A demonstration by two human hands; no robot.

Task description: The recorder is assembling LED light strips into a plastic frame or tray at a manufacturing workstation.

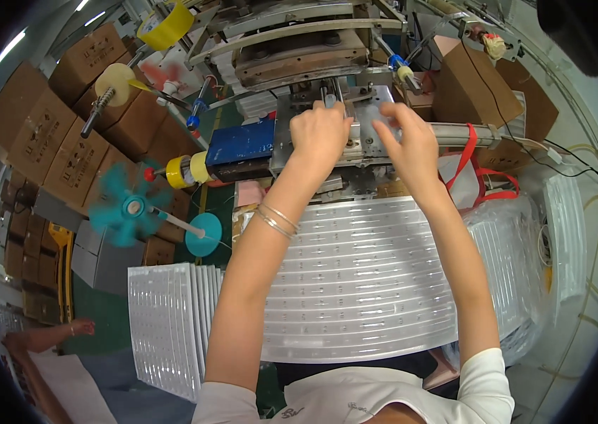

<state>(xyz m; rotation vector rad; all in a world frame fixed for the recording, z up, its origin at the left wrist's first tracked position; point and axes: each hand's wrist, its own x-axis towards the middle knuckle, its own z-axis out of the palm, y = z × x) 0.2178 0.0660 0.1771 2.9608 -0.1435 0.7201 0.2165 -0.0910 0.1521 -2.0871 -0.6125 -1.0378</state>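
Note:
Curled over the middle of the machine's metal plate (377, 106), my left hand (319, 134) is closed. What its fingers grip, if anything, is hidden beneath them, close to a small metal fixture (353, 133). My right hand (412, 141) hovers at the plate's right side, thumb and fingers apart, with nothing visible between them. Below both hands a wide white ribbed plastic tray (355, 275), marked by rows of small dents, lies between my forearms. Above the plate sits the machine's heavy upper block (302, 60).
Stacked white trays (165, 318) stand at the lower left, and plastic-wrapped ones (504, 254) at the right. A teal fan (133, 205), yellow tape rolls (179, 172) and cardboard boxes (73, 155) are on the left. Another person's hand (81, 326) shows at the lower left.

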